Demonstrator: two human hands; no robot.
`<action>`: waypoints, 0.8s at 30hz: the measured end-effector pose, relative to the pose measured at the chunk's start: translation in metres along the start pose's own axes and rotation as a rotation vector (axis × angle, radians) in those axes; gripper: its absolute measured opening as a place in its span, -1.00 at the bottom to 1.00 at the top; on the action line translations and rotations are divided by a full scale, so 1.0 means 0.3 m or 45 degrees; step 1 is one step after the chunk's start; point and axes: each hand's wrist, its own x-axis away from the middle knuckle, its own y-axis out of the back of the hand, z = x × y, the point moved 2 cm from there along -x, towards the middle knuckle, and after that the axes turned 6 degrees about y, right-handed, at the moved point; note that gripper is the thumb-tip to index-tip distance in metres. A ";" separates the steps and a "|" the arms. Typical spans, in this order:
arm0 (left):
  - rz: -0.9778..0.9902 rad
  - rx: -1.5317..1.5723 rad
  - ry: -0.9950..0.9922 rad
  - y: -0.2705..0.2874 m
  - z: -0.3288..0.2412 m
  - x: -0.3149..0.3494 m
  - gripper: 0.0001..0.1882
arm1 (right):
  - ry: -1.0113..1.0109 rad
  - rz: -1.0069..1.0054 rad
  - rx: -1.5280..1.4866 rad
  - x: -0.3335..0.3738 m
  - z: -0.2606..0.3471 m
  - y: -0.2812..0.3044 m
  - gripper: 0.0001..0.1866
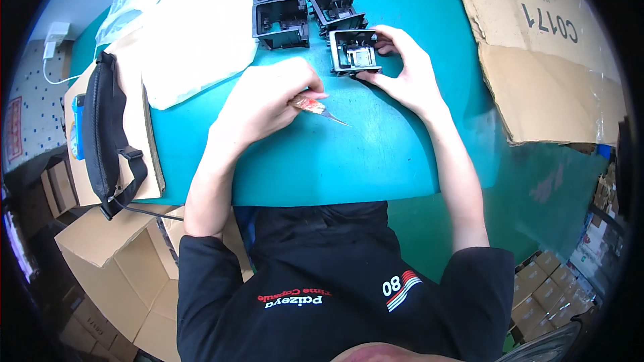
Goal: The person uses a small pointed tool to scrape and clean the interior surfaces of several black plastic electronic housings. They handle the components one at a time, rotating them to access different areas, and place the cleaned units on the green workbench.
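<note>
My left hand [265, 97] is closed round a pointed tool [310, 104] with a red and tan wrapped handle. Its thin metal tip points right, just above or against the green tabletop [335, 161]; I cannot tell which. With fingers and thumb, my right hand [414, 77] grips the right side of an open black plastic housing [343, 59]. A pale square part [363, 58] shows inside that housing. Tool tip and housing are apart. Right behind the held piece sits another black housing [334, 10].
Several similar black housings [280, 23] form a row at the back. White plastic bags [194, 33] lie left of them. A black waist bag [106, 127] rests on cardboard at the left edge. Flattened cardboard [537, 60] covers the right; an open carton [127, 268] stands below left.
</note>
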 end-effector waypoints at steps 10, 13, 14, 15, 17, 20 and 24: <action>0.191 -0.222 -0.097 -0.057 0.013 -0.010 -0.91 | 0.091 -0.030 0.117 -0.116 -0.062 -0.028 -0.11; 0.202 -0.241 -0.083 -0.062 0.027 -0.011 -0.92 | 0.123 -0.011 0.132 -0.144 -0.070 -0.015 -0.08; 0.202 -0.251 -0.083 -0.064 0.033 -0.013 -0.93 | 0.121 -0.012 0.112 -0.146 -0.069 -0.015 -0.07; 0.201 -0.263 -0.075 -0.060 0.037 -0.009 -0.93 | 0.123 -0.009 0.086 -0.153 -0.059 -0.022 -0.07; 0.208 -0.290 -0.068 -0.047 0.040 -0.001 -0.94 | 0.009 0.051 0.082 -0.171 -0.048 -0.035 -0.04; 0.170 -0.282 -0.092 -0.041 0.038 0.001 -0.93 | -0.081 0.037 0.069 -0.193 -0.055 -0.040 -0.03; 0.155 -0.324 -0.140 -0.075 0.013 -0.017 -0.90 | -0.004 -0.121 0.225 -0.205 -0.103 -0.031 0.05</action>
